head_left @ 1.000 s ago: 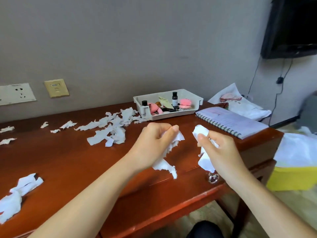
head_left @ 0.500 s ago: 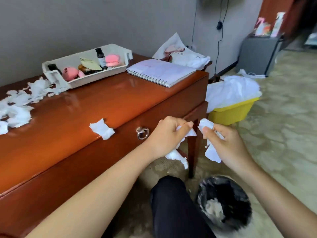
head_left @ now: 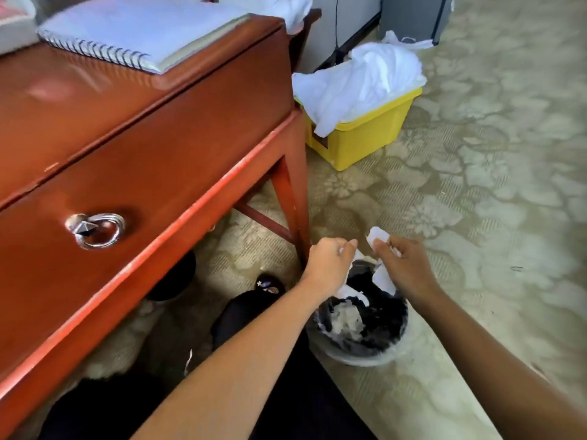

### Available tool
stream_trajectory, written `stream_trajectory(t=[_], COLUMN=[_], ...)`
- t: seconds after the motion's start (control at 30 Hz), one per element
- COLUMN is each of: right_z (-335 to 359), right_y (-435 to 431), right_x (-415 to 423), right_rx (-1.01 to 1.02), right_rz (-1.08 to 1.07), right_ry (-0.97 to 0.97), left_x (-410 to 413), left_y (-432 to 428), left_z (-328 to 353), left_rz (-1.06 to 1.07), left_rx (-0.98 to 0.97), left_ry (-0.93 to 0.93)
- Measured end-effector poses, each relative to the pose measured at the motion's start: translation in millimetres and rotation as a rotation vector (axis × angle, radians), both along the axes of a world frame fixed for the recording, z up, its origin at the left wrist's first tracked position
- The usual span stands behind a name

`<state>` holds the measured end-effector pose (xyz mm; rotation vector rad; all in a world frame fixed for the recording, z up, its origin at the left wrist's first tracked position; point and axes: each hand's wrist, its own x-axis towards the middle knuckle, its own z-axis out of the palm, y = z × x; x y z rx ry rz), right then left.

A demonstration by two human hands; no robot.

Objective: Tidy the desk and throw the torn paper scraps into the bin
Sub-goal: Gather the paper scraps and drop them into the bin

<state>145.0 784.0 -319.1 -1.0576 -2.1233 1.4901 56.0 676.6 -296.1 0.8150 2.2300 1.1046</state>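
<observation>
My left hand (head_left: 328,265) and right hand (head_left: 405,265) hover over the bin (head_left: 359,360), fingers pinching paper scraps (head_left: 384,279). The desk leg (head_left: 295,217) stands just beside my left hand, with a yellow tub (head_left: 365,144) beyond.

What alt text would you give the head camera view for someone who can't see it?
The left hand and right hand each pinch torn paper scraps above a black-lined bin on patterned carpet. Beside them stands a red-brown wooden desk with a ring drawer pull and a spiral notebook on top; behind, a yellow tub holds white sheeting.
</observation>
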Motion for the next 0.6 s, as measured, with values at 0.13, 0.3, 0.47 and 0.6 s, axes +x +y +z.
stream_trajectory(t=[0.13,0.3,0.47,0.6], right_z=[-47,-94,-131,-150], right_y=[12,16,18,20], right_x=[5,2,-3,-4], right_rx=[-0.073,-0.186,-0.263,-0.291], right_rz=[-0.038,-0.008,0.018,0.063], right_ry=[-0.149,-0.282,-0.415,-0.526], left_x=[2,-3,-10,-11], left_y=[17,28,37,36], left_z=[-48,-101,-127,-146], left_rz=[0.075,0.134,0.141,0.163], left_rx=[-0.135,-0.292,-0.407,-0.468], left_ry=[-0.096,-0.183,-0.215,-0.273])
